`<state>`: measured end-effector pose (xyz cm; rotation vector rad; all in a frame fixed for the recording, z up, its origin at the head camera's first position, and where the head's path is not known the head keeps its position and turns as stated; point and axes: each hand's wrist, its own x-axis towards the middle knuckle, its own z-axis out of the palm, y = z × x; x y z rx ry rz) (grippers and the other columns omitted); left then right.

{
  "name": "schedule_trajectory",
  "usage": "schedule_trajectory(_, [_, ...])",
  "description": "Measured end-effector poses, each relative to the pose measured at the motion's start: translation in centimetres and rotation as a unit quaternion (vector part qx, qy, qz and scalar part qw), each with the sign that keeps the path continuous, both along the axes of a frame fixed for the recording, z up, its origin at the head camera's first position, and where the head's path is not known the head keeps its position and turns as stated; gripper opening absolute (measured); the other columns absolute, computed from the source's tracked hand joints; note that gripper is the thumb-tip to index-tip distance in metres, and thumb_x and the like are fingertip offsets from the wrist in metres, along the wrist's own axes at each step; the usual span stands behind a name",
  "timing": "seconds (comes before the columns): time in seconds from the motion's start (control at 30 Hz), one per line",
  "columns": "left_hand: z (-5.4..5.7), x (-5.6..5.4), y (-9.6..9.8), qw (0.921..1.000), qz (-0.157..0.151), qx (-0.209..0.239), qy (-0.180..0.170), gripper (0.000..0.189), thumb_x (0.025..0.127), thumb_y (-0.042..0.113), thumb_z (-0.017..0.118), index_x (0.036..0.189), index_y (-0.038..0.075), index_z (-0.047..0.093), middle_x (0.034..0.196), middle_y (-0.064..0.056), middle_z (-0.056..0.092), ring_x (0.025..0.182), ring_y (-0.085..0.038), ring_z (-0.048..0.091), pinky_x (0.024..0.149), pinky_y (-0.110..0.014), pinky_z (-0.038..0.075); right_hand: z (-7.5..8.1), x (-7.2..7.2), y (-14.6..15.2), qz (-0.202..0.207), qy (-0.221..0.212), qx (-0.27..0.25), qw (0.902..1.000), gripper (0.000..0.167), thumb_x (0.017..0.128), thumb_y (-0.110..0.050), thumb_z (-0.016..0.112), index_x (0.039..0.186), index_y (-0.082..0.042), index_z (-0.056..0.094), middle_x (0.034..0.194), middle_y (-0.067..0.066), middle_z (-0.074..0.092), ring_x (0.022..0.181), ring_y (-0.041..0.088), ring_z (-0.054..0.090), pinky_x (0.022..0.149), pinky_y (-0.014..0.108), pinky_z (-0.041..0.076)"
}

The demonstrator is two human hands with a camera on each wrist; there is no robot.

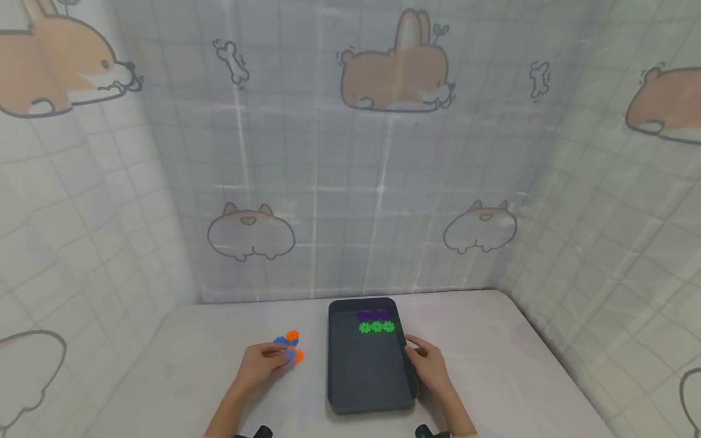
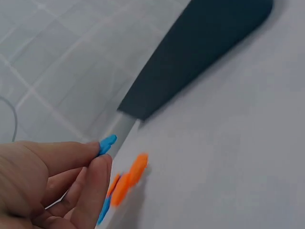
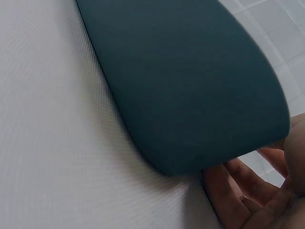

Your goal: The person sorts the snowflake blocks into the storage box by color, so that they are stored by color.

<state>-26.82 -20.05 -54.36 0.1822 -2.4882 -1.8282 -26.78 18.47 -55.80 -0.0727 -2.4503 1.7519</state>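
Note:
Between thumb and index finger, my left hand point(image 1: 261, 360) pinches a small blue flower-shaped piece point(image 2: 107, 144) just above the table. Orange flower-shaped pieces point(image 1: 292, 335) and other blue ones point(image 1: 280, 340) lie in a small cluster by those fingertips. To the right is a dark rectangular tray point(image 1: 364, 389). Near its far end, three green flower-shaped pieces point(image 1: 376, 327) form a row, with a row of purple ones point(image 1: 375, 316) behind them. My right hand point(image 1: 431, 366) holds the tray's right side wall, its fingers bent at the rim.
The white tabletop point(image 1: 181, 377) extends on both sides of the tray. Grey-white curtains point(image 1: 350, 164) printed with cartoon dogs and bones rise behind the table and along both sides.

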Motion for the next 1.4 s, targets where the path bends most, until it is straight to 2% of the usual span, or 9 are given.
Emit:
schedule_trajectory(0.13, [0.1,0.2,2.0,0.9987,-0.014,0.049,-0.004,0.030,0.081,0.005,0.078,0.105,-0.010,0.069,0.103,-0.015,0.068,0.081,-0.022,0.068,0.070,-0.031,0.059,0.0,0.2,0.0,0.003,-0.017,0.007,0.9998,0.036,0.096,-0.017,0.062,0.129,-0.004,0.062,0.096,0.012,0.068,0.073,0.019,0.061,0.061,0.033,0.054])
schedule_trajectory(0.23, [0.4,0.2,3.4,0.9972,-0.029,0.069,-0.004,0.034,0.081,0.006,0.079,0.108,-0.010,0.068,0.103,-0.015,0.067,0.081,-0.021,0.068,0.071,-0.031,0.059,0.0,0.3,0.1,0.006,-0.028,0.013,0.9995,0.037,0.096,-0.018,0.062,0.130,-0.004,0.061,0.097,0.011,0.068,0.074,0.019,0.063,0.062,0.034,0.056])
schedule_trajectory(0.37, [1.8,-0.2,5.0,0.9922,-0.065,0.106,0.011,0.036,0.083,0.006,0.077,0.112,-0.012,0.065,0.096,-0.014,0.068,0.081,-0.020,0.068,0.073,-0.032,0.059,0.5,0.1,0.1,0.013,-0.024,0.014,0.9995,0.037,0.096,-0.018,0.061,0.131,-0.005,0.060,0.097,0.012,0.068,0.073,0.020,0.064,0.063,0.035,0.056])
schedule_trajectory(0.43, [3.1,0.1,6.0,0.9889,-0.087,0.120,0.014,0.035,0.084,0.004,0.075,0.113,-0.014,0.064,0.093,-0.013,0.068,0.081,-0.021,0.068,0.074,-0.033,0.059,0.7,0.1,0.2,0.016,-0.023,0.015,0.9995,0.037,0.096,-0.018,0.061,0.131,-0.004,0.060,0.097,0.012,0.068,0.073,0.020,0.064,0.063,0.035,0.056])
schedule_trajectory(0.57, [3.7,-0.1,7.8,0.9849,-0.114,0.130,0.012,0.037,0.085,0.005,0.074,0.115,-0.014,0.062,0.090,-0.011,0.066,0.079,-0.020,0.069,0.074,-0.034,0.059,0.7,0.1,0.3,0.021,-0.024,0.016,0.9994,0.038,0.096,-0.017,0.061,0.132,-0.003,0.059,0.096,0.012,0.068,0.072,0.020,0.065,0.063,0.035,0.056])
schedule_trajectory(0.67, [3.1,-0.6,8.9,0.9834,-0.126,0.130,0.013,0.038,0.085,0.007,0.074,0.116,-0.012,0.063,0.092,-0.011,0.067,0.081,-0.021,0.069,0.075,-0.032,0.058,0.6,0.1,0.2,0.023,-0.029,0.015,0.9992,0.039,0.096,-0.017,0.061,0.132,-0.003,0.059,0.096,0.012,0.068,0.071,0.020,0.065,0.063,0.035,0.056])
schedule_trajectory(0.8, [3.4,-0.9,10.4,0.9816,-0.137,0.132,0.016,0.037,0.087,0.007,0.073,0.117,-0.011,0.063,0.093,-0.012,0.067,0.083,-0.023,0.070,0.075,-0.032,0.058,0.5,0.0,0.3,0.022,-0.029,0.016,0.9992,0.038,0.096,-0.018,0.061,0.132,-0.003,0.059,0.097,0.012,0.068,0.072,0.020,0.064,0.063,0.035,0.056])
schedule_trajectory(1.07, [2.9,-1.7,12.7,0.9786,-0.141,0.150,0.014,0.036,0.088,0.005,0.071,0.118,-0.014,0.061,0.094,-0.013,0.066,0.085,-0.024,0.070,0.075,-0.032,0.058,0.5,0.1,0.4,0.007,-0.031,0.011,0.9994,0.037,0.096,-0.018,0.062,0.130,-0.005,0.061,0.097,0.013,0.068,0.071,0.021,0.065,0.063,0.034,0.056])
schedule_trajectory(1.4, [2.5,-3.0,15.1,0.9765,-0.137,0.165,0.022,0.037,0.088,0.004,0.071,0.118,-0.015,0.060,0.095,-0.014,0.064,0.081,-0.019,0.069,0.074,-0.031,0.058,0.3,0.0,0.3,0.015,-0.023,0.001,0.9996,0.039,0.096,-0.020,0.063,0.131,-0.004,0.060,0.102,0.016,0.068,0.071,0.021,0.066,0.064,0.035,0.057])
